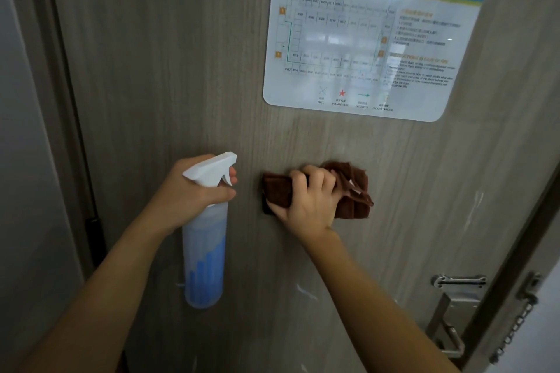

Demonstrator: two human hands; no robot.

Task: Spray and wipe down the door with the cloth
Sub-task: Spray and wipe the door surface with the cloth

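A grey wood-grain door (181,70) fills the view. My left hand (185,191) grips the neck of a translucent spray bottle (204,251) with a white trigger head, its nozzle pointing right toward the door. The bottle holds blue liquid in its lower half. My right hand (309,200) holds a folded brown cloth (354,191) and presses it against the door below the plaque, at mid height.
A glossy evacuation-plan plaque (363,39) is fixed on the door's upper right. A metal lever handle (448,324), a latch plate and a security chain (515,333) sit at the lower right. The dark hinge edge and door frame (69,130) run down the left.
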